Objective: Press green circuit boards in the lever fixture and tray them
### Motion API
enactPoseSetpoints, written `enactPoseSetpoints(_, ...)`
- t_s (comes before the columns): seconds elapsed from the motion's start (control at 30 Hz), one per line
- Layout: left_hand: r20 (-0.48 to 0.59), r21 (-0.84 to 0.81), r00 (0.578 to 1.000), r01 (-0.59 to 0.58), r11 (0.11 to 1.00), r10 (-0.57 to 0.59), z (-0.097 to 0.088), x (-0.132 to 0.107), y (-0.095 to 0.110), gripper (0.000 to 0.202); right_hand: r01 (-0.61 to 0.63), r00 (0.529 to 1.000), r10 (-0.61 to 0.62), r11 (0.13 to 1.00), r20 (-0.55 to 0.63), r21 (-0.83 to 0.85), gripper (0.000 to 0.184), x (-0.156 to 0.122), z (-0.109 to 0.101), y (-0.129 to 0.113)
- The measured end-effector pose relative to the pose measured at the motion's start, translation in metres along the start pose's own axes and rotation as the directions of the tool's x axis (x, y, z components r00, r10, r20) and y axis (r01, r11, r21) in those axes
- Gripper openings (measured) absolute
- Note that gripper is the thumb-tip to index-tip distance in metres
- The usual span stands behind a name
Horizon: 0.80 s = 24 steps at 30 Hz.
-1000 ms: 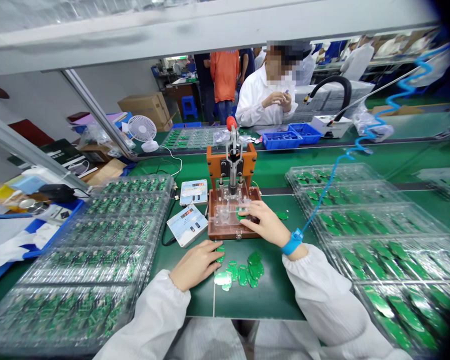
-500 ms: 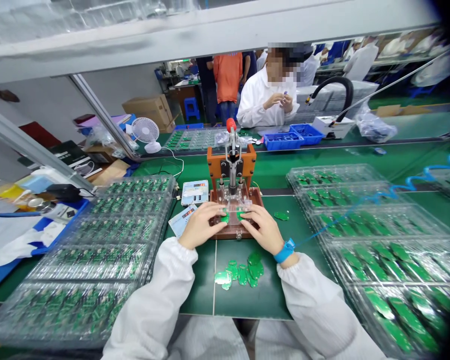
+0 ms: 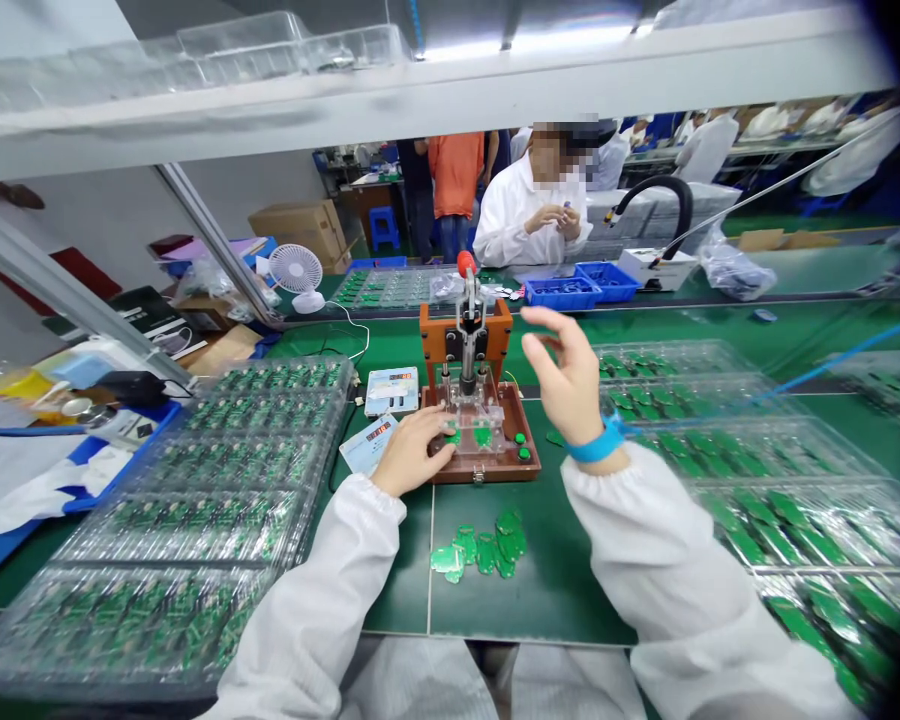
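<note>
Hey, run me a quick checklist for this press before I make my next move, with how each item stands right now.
1. Left hand clear of the press: not ok, its fingers are at the left board.
2. Right hand clear of the press: ok, raised beside it, with nothing visible in its grasp.
3. Right board free of fingers: ok, it lies uncovered.
4. Both boards fully seated: cannot tell, too small to judge.
5. Wrist strap on: ok, around the right wrist.
6. Loose boards off the press: ok, piled on the table in front.
</note>
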<state>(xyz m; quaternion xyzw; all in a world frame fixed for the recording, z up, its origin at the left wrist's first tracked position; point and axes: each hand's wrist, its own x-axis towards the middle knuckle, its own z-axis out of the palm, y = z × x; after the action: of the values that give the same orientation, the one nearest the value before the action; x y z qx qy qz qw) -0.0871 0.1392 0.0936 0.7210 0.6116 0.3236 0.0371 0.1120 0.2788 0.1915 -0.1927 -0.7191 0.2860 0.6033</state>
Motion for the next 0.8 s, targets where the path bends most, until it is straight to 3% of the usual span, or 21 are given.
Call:
enactPoseSetpoints(0.1, -0.017, -0.007, 0.999, -0.031, 0.999, 0.031, 0.005, -0.002, -0.003, 0.019, 0.002, 0.999, -0.002, 1.000, 0.038, 0.011, 0.044, 0.055, 0.018, 0.008)
enactPoseSetpoints(0.17, -0.038, -0.013, 0.998, -0.040, 0.999, 0.040, 0.009, -0.005, -0.004, 0.013, -0.132, 0.983, 0.127, 0.991, 0.131, 0.029, 0.056, 0.085, 0.031, 0.017)
enactPoseSetpoints(0.2, -0.048, -0.017, 0.998, -0.041, 0.999, 0.041, 0.012, -0.006, -0.004, 0.013, -0.233, 0.954, 0.221, 0.972, 0.201, 0.040, 0.061, 0.098, 0.037, 0.020)
enactPoseSetpoints(0.27, -0.066, -0.023, 0.997, -0.036, 0.999, 0.034, 0.016, -0.009, -0.004, 0.013, -0.439, 0.850, 0.393, 0.897, 0.349, 0.058, 0.065, 0.116, 0.048, 0.020)
enactPoseSetpoints(0.33, -0.080, -0.025, 0.996, -0.027, 0.999, 0.024, 0.019, -0.011, -0.003, 0.014, -0.561, 0.760, 0.474, 0.824, 0.444, 0.080, 0.062, 0.126, 0.054, 0.012)
enactPoseSetpoints(0.37, -0.085, -0.025, 0.996, -0.023, 0.999, 0.021, 0.020, -0.012, -0.003, 0.014, -0.586, 0.740, 0.485, 0.805, 0.466, 0.094, 0.058, 0.129, 0.056, 0.007)
enactPoseSetpoints(0.53, -0.070, -0.001, 0.997, -0.024, 1.000, 0.024, 0.019, -0.012, -0.002, 0.013, -0.605, 0.732, 0.495, 0.788, 0.468, 0.115, 0.032, 0.133, 0.059, -0.013)
enactPoseSetpoints(0.8, -0.097, 0.068, 0.995, -0.018, 0.997, 0.025, 0.017, -0.014, 0.007, 0.012, -0.607, 0.729, 0.498, 0.788, 0.470, 0.108, 0.032, 0.136, 0.059, -0.013)
